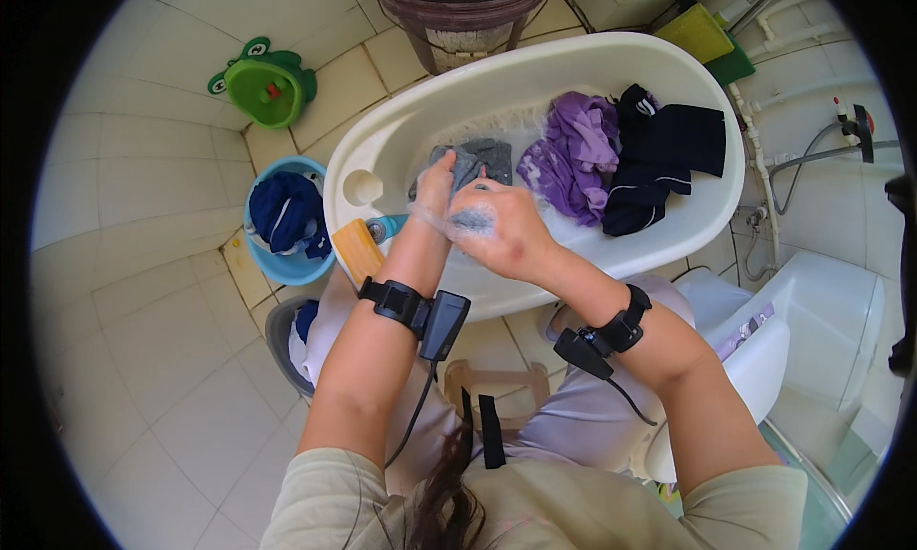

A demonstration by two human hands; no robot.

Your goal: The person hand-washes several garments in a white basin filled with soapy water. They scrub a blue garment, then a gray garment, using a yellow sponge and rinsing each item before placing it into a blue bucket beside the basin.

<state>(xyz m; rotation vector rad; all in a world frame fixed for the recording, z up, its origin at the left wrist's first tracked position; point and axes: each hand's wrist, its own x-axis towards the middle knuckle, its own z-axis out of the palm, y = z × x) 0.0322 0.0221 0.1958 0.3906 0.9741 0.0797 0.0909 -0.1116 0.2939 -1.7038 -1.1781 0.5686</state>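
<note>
Grey wet cloth (491, 152) lies in suds in a white plastic baby bathtub (401, 109), bunched at both hands. My left hand (437, 184) is at the cloth's left part, its thumb side up. My right hand (501, 224) is curled over more of the cloth beside it, with foam on the skin; its fingertips are hidden. Purple wet cloth (577, 156) and a dark navy garment with white piping (663, 148) lie at the tub's right end. On the left rim rests an orange bar of soap (357, 250), next to a blue object (387, 226) partly behind my left wrist.
A blue basin (261, 260) with navy clothes stands left of the tub, a grey basin (276, 335) below it. Beyond the tub stands a brown bucket (466, 41); a green frog-shaped potty (247, 98) is at upper left. Pipes (759, 163) run along the right wall.
</note>
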